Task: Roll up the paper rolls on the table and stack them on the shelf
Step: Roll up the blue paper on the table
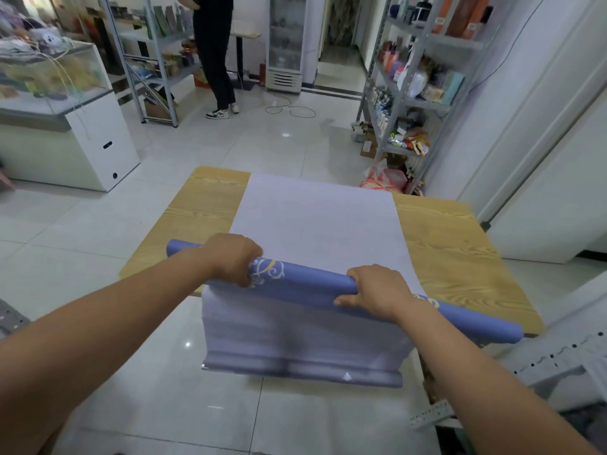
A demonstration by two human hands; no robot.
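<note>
A purple paper roll with white and yellow swirls lies across the near part of the wooden table. My left hand grips the roll near its left end. My right hand grips it right of the middle. The pale unrolled sheet stretches away over the table to its far edge. A loose part of the sheet hangs down off the near table edge below the roll, blurred.
A metal shelf rack full of goods stands to the right beyond the table. Another rack and a glass counter are at the left. A person in black stands on the tiled floor behind. A grey perforated frame sits at the near right.
</note>
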